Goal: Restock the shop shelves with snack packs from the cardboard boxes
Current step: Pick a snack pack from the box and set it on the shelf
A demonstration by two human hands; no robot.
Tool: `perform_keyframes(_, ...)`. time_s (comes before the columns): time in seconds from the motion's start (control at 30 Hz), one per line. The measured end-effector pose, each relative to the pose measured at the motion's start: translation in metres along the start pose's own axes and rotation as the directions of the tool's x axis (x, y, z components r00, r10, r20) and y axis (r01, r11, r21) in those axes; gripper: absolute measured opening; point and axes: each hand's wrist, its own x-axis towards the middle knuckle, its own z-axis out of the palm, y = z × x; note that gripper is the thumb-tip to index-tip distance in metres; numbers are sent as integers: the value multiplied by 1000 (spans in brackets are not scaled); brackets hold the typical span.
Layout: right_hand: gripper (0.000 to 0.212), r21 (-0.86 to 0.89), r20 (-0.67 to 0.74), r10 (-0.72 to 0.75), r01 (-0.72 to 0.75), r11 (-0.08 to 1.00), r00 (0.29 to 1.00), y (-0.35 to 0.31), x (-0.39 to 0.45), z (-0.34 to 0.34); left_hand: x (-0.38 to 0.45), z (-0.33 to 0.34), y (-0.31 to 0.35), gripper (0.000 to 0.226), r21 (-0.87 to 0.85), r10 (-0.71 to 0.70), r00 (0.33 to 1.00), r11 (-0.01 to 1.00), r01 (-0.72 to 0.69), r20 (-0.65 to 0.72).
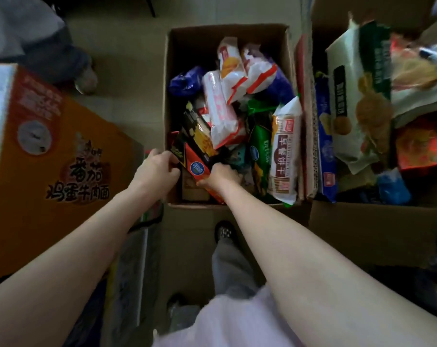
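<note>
Head view, looking down. An open box (227, 36) stands on the floor, filled with snack packs lying at mixed angles. The black pack (196, 149), black and red with yellow print and a round blue logo, lies in the box's near left corner. Its long axis runs diagonally, from the far left of the box down toward the near right; the near end points toward the person, and the pack is tilted, its far end raised against a white pack (221, 111).

The left hand (157, 170) curls at the pack's left edge, fingertips pinching that edge at the box wall. The right hand (218, 175) grips the pack's near right end, fingers curled under it; both hands are closed on the pack.

A biscuit pack (286, 156) stands on end along the box's right wall. An orange box (49, 151) sits left; a second box (375, 214) of packs sits right.
</note>
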Motion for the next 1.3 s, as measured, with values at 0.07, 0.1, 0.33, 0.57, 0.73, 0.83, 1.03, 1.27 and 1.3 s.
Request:
perform_keyframes(0.07,49,-109,-3,-15,15,994,1000,7,7,11,9,4,0,31,-6,-11,1000,1000,11,-1)
perform_keyframes(0.1,41,-159,-28,-39,35,987,999,10,7,14,12,7,-1,31,-7,-15,1000,1000,15,2)
perform_keyframes(0.33,26,-194,-181,-107,71,978,978,14,1,8,21,15,2,31,67,-41,998,997,37,55)
perform_keyframes(0.57,49,-116,-101,-30,18,993,994,11,10,24,19,29,5,27,50,68,998,997,-67,-11)
perform_keyframes(0.73,49,-102,-236,-62,39,994,970,17,0,31,11,39,-11,25,12,164,977,986,-164,-139)
perform_keyframes(0.83,45,-140,-280,-84,46,989,956,13,-24,18,3,37,-18,26,-8,160,980,987,-162,-116)
perform_keyframes(1.03,55,-157,-438,-123,59,986,891,-9,-120,-39,-22,-8,-3,44,-289,-17,999,957,28,41)
perform_keyframes(1.27,58,-188,-842,-148,-25,982,519,-12,-278,-149,-115,-122,120,32,-915,457,866,404,2,203)
perform_keyframes(1.3,55,-225,-871,-180,-44,973,457,-6,-300,-161,-133,-137,144,31,-942,499,852,334,-18,160)
